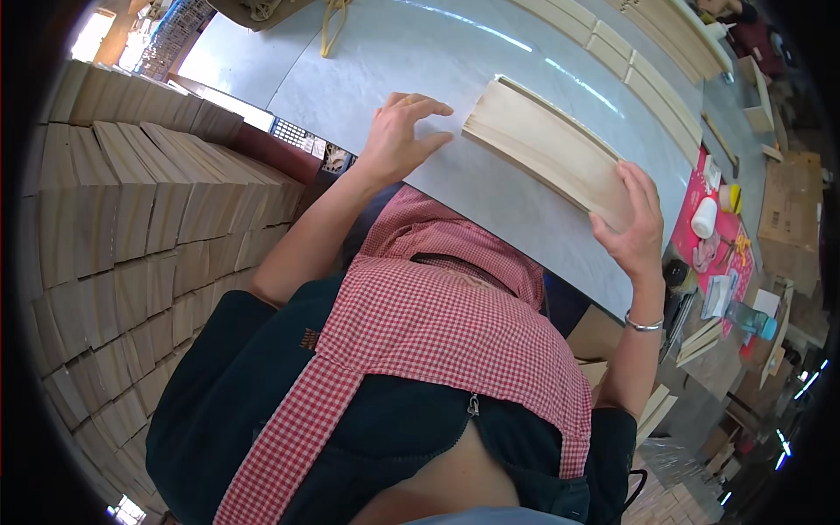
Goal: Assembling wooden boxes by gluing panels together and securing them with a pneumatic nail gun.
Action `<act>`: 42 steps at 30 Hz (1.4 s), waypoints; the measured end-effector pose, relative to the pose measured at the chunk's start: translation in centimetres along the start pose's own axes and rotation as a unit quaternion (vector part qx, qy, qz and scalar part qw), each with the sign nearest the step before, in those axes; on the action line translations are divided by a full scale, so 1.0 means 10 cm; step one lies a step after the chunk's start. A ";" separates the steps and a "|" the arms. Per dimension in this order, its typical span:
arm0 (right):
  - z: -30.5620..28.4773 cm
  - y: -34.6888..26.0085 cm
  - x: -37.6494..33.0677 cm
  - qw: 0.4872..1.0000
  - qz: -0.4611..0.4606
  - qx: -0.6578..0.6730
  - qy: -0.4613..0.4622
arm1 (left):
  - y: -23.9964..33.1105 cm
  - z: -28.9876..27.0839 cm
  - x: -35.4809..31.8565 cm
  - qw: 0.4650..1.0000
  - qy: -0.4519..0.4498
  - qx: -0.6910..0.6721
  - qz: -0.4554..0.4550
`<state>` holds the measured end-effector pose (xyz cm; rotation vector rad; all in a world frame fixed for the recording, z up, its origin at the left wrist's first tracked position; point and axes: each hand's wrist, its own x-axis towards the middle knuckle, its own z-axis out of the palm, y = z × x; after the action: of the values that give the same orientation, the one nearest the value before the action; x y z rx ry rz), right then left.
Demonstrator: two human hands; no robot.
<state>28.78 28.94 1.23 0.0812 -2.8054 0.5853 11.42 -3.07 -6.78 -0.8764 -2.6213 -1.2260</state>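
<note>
A long, shallow piece of pale wood, like a tray (544, 144) with a thin raised edge along its far side, lies slantwise on the grey tabletop (385, 66). My right hand (637, 219) grips its right end, thumb at the near side and fingers over the far side. Just off the left end, my left hand (409, 136) hovers with thumb and fingers apart, holding nothing. A ring shows on the left hand and a bangle on the right wrist.
Stacked wooden boards (140, 192) rise at my left. Long wooden pieces (612, 48) line the table's far side. To the right are a hammer (721, 140), a white bottle (703, 217) on a red sheet, a clear bottle (751, 320) and a cardboard box (790, 199).
</note>
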 end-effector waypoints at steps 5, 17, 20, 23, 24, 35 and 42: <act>0.08 0.13 0.03 1.000 0.001 -0.001 -0.004 | 0.18 0.08 0.11 0.997 -0.068 0.002 -0.033; 0.18 0.30 0.07 0.999 -0.014 -0.020 -0.036 | 0.19 0.17 0.14 0.992 -0.013 0.108 0.069; 0.21 0.29 0.06 0.999 -0.012 -0.026 -0.034 | 0.19 0.17 0.13 0.991 -0.013 0.107 0.075; 0.22 0.27 0.05 0.997 -0.026 -0.068 -0.028 | 0.21 0.17 0.14 0.992 -0.012 0.106 0.073; 0.21 0.26 0.02 0.996 -0.030 -0.082 -0.026 | 0.21 0.17 0.14 0.992 -0.012 0.105 0.074; 0.21 0.28 -0.78 0.969 0.227 -0.026 0.095 | 0.24 0.10 0.17 0.988 -0.028 0.134 0.078; 0.30 0.29 -0.73 0.968 0.190 -0.071 0.146 | 0.30 0.14 0.21 0.988 -0.043 0.122 0.084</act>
<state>34.68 30.38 -4.56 -0.5375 -2.5721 0.4294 11.56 0.38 -4.97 -1.0962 -2.6248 -0.8234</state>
